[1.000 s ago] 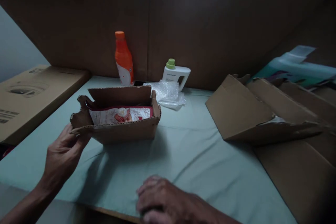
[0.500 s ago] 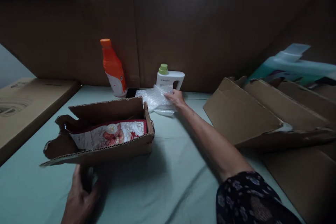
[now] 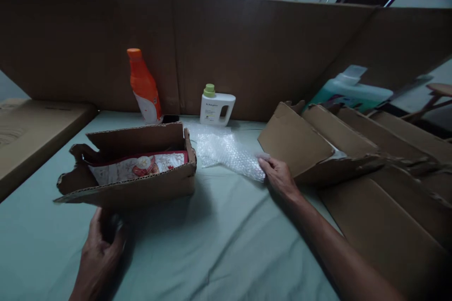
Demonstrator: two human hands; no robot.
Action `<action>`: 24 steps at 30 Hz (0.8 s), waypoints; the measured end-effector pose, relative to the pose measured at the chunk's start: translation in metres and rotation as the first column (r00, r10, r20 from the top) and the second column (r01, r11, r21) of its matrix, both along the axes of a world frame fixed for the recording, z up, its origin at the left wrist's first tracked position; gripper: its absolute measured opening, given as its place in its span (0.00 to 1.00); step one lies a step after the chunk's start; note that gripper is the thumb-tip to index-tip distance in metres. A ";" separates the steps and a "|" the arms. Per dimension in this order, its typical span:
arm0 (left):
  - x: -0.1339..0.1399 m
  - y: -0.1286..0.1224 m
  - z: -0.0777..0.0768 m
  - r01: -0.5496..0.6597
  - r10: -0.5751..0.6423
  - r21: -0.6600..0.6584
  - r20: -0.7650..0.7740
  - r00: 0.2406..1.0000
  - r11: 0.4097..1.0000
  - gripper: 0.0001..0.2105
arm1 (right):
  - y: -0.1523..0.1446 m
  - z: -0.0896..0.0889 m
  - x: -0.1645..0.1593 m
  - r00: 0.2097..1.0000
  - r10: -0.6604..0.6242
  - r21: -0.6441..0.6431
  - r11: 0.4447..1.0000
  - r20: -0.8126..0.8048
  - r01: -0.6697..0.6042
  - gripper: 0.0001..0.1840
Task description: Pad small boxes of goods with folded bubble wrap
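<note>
My right hand (image 3: 278, 176) pinches the right end of a sheet of bubble wrap (image 3: 231, 150), which stretches left across the green cloth. My left hand (image 3: 100, 244) is at the near side of a small open cardboard box (image 3: 141, 193), its fingertips close to the lower edge. Its thumb and fingers stand apart with a dark gap between them; whether they touch the box is unclear. Inside the box lies a red and white printed packet (image 3: 144, 165). Behind the wrap stands a white bottle with a green cap (image 3: 217, 108).
An orange bottle (image 3: 144, 84) leans against the cardboard wall (image 3: 219, 47), beside a dark flat object (image 3: 171, 119). A flat carton (image 3: 42, 127) lies left. To the right are a divided cardboard box (image 3: 293, 138) and a teal liquid jug (image 3: 353, 91).
My right hand has drawn the end of the bubble wrap right and nearer, away from the white bottle. The wrap now lies stretched out. My left hand stays by the small box.
</note>
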State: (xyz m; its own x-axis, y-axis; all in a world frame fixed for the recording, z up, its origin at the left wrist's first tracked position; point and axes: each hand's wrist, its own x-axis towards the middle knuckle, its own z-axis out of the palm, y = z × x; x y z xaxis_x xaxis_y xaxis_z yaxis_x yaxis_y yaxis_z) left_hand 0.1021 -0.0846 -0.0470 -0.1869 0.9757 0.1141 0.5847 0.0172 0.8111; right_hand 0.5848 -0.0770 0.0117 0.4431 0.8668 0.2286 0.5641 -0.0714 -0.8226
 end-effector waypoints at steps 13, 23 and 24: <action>0.018 -0.057 0.014 0.421 -0.224 0.499 -0.407 0.885 0.757 0.29 | -0.026 0.099 -0.041 0.960 0.279 0.022 0.960 0.018 -0.280 0.22; 0.104 -0.049 0.029 0.676 -0.536 0.452 -0.412 0.737 0.582 0.18 | -0.079 0.072 -0.003 0.990 0.119 0.004 0.993 -0.075 -0.119 0.20; 0.108 -0.047 0.027 0.692 -0.551 0.438 -0.419 0.722 0.574 0.17 | -0.070 0.074 -0.004 0.995 0.072 0.094 0.993 -0.075 -0.064 0.17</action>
State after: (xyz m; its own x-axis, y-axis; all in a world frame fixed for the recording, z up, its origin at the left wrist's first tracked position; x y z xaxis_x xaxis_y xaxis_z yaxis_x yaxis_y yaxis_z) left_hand 0.2098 -0.1314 -0.0197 0.5402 0.5940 0.5961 0.4337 -0.8035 0.4077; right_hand 0.5805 -0.1467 0.0856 0.4034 0.8725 0.2756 0.4991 0.0426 -0.8655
